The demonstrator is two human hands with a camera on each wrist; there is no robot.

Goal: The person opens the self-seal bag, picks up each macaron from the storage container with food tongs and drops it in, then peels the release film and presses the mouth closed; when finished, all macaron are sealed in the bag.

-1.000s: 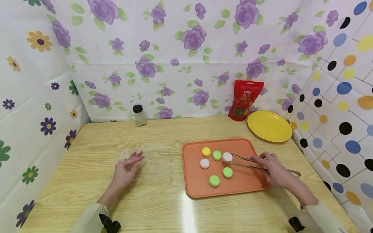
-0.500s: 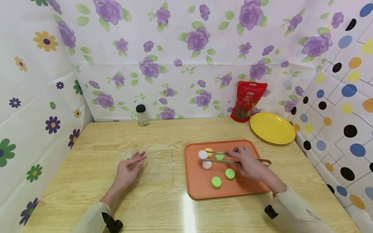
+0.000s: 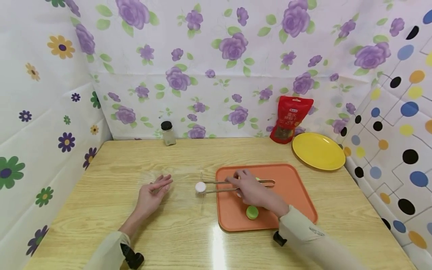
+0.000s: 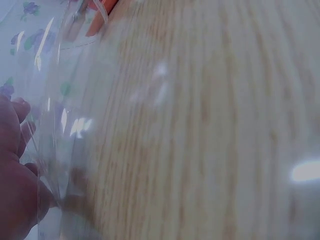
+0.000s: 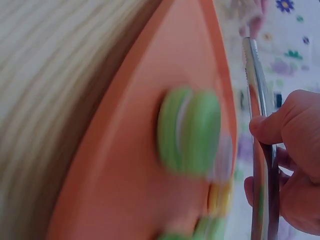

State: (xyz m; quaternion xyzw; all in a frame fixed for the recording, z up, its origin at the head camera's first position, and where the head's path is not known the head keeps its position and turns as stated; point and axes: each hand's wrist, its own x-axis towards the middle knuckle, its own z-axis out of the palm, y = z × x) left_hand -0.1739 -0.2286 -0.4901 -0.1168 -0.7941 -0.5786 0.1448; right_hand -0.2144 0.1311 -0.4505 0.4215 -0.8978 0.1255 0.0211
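My right hand (image 3: pixel 251 189) grips metal tongs (image 3: pixel 219 182) over the orange tray, with its thumb and fingers round the arms. A white macaron (image 3: pixel 200 187) is pinched between the tong tips, left of the tray and over the near-invisible right edge of a clear plastic container. My left hand (image 3: pixel 153 197) holds this see-through container (image 4: pixel 75 125) at its left side, thumb and fingertips against the plastic. On the tray (image 3: pixel 303 213) a green macaron (image 3: pixel 252 212) shows; the right hand mostly covers the other macarons. The right wrist view shows green, white and yellow macarons (image 5: pixel 220 197) close by.
At the back right, a yellow plate (image 3: pixel 318 151) lies beside a standing red pouch (image 3: pixel 291 118). A small glass jar with a black lid (image 3: pixel 168 134) stands at the back left. Patterned cloth walls (image 3: pixel 216 86) border the wooden table (image 3: pixel 182 240).
My right hand has moved left across the tray, carrying the white macaron in the tongs past the tray's left edge to the clear container. The left hand has stayed in place.
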